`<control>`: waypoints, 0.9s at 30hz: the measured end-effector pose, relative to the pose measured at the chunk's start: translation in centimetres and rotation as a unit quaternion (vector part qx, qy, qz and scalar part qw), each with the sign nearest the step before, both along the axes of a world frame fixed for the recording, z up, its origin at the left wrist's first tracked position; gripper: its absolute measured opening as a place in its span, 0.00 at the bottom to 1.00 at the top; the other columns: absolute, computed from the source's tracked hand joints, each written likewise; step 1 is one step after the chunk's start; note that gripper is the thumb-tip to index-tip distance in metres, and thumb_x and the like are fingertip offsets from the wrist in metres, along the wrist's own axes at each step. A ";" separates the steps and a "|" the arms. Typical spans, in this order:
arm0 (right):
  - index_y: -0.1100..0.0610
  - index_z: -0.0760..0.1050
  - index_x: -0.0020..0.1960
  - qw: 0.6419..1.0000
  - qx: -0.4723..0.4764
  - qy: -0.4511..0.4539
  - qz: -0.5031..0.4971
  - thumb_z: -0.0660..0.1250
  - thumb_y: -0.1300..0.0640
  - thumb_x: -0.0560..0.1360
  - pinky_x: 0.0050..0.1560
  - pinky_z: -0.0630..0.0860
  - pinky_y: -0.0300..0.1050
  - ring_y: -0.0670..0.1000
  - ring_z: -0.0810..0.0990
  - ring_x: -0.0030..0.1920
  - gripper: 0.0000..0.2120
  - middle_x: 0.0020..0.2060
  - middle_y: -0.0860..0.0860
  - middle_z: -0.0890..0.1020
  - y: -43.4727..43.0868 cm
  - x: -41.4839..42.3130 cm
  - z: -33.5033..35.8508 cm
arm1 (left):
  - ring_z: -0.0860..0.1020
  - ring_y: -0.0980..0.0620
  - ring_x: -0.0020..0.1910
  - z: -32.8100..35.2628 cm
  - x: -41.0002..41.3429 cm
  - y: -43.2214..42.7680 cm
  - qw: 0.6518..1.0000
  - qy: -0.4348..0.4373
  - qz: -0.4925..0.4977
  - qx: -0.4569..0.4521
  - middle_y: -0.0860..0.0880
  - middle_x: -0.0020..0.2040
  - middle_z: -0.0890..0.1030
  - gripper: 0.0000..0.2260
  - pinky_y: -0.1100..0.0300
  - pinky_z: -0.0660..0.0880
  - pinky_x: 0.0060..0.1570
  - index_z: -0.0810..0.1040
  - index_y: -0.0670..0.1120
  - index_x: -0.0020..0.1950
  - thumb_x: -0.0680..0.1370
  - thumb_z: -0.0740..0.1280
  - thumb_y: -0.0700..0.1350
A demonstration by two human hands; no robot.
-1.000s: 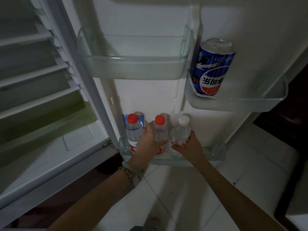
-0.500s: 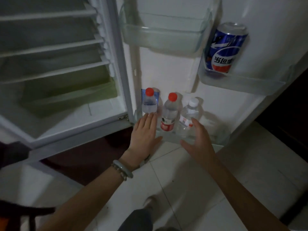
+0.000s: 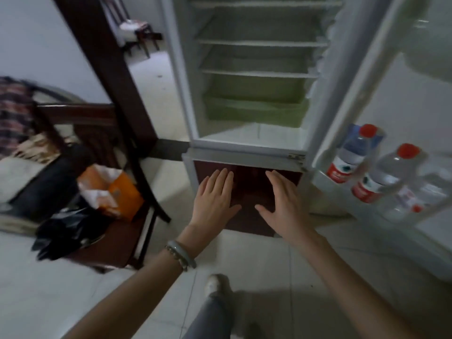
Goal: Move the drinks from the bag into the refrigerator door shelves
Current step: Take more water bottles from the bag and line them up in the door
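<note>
My left hand (image 3: pixel 214 198) and my right hand (image 3: pixel 285 204) are both open and hold nothing, hovering in front of the dark red lower fridge panel. On the right, the open door's bottom shelf (image 3: pixel 401 216) holds two red-capped water bottles (image 3: pixel 349 155) (image 3: pixel 386 174) and a third clear bottle (image 3: pixel 425 192), blurred. At the left, an orange and white bag (image 3: pixel 115 192) stands open on a wooden chair seat, beside a black plastic bag (image 3: pixel 66 231). What lies inside the bags is hidden.
The fridge compartment (image 3: pixel 256 69) stands open with white shelves and a green drawer. A dark wooden post (image 3: pixel 117 94) rises between the fridge and the chair (image 3: pixel 117 243). Clothes lie heaped at the far left. The floor is pale tile; my foot (image 3: pixel 215 285) shows below.
Both hands have let go of the bottles on the door shelf and drawn back to the left. The view has swung left, bringing the chair and bags into sight.
</note>
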State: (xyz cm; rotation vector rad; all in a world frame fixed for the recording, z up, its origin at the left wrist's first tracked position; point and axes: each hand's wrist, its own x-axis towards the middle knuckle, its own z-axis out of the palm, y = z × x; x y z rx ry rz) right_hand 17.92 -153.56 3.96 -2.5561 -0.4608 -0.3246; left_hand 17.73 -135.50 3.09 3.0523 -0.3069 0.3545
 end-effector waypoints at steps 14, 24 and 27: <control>0.59 0.58 0.72 0.976 -0.007 0.018 0.216 0.73 0.55 0.69 0.66 0.58 0.42 0.54 0.62 0.70 0.38 0.69 0.58 0.66 27.1 4.1 0.6 | 0.59 0.44 0.74 0.3 -3.0 25.4 0.976 -0.003 0.214 -0.028 0.42 0.75 0.62 0.38 0.49 0.55 0.72 0.58 0.41 0.75 0.73 0.68 0.58; 0.57 0.58 0.72 0.966 -0.003 0.040 0.254 0.72 0.54 0.70 0.67 0.64 0.47 0.53 0.62 0.70 0.36 0.70 0.56 0.66 41.9 5.6 -0.2 | 0.61 0.45 0.73 -0.9 -1.8 39.1 0.965 0.016 0.257 -0.042 0.44 0.74 0.64 0.36 0.46 0.58 0.72 0.60 0.44 0.75 0.73 0.66 0.60; 0.57 0.57 0.72 0.964 -0.008 0.045 0.261 0.72 0.54 0.70 0.66 0.65 0.47 0.53 0.62 0.70 0.36 0.69 0.56 0.65 44.4 7.1 -0.6 | 0.71 0.42 0.66 -1.6 -0.6 41.4 0.968 -0.002 0.247 -0.036 0.41 0.67 0.73 0.34 0.46 0.68 0.64 0.69 0.41 0.69 0.68 0.73 0.55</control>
